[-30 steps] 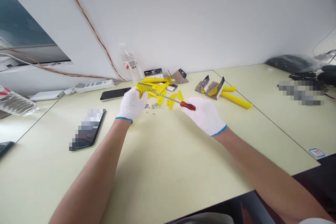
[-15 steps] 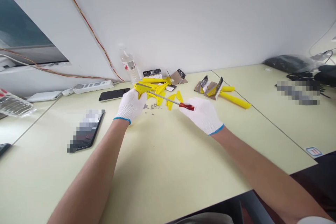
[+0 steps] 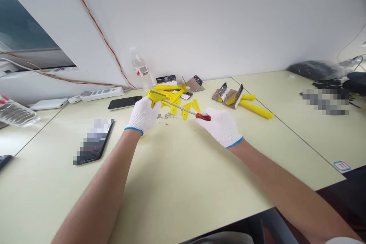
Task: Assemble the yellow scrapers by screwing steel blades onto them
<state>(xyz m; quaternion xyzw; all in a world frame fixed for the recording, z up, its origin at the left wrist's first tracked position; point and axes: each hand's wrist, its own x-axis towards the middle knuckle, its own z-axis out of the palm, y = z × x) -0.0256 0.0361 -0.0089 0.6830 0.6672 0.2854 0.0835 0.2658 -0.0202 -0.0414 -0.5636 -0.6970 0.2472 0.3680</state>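
Observation:
Both my hands wear white knit gloves. My left hand (image 3: 143, 115) is closed round a yellow plastic scraper piece (image 3: 154, 96) held just above the pale table (image 3: 177, 175). My right hand (image 3: 221, 126) grips a screwdriver by its red handle (image 3: 203, 116); the thin metal shaft (image 3: 178, 107) slants up-left and its tip meets the yellow piece at my left hand. Small loose screws (image 3: 167, 115) lie on the table between my hands. More yellow parts (image 3: 175, 97) are piled just behind.
Further yellow scrapers with metal blades (image 3: 238, 99) lie to the right. A water bottle (image 3: 140, 70), small boxes (image 3: 167, 80), a black phone (image 3: 124, 102), a power strip (image 3: 101, 93) and another phone (image 3: 93, 143) sit at left. Dark bagged items (image 3: 323, 70) lie far right.
My right hand and the screwdriver shifted very slightly; the left hand keeps its hold on the yellow piece. Otherwise nothing has visibly changed.

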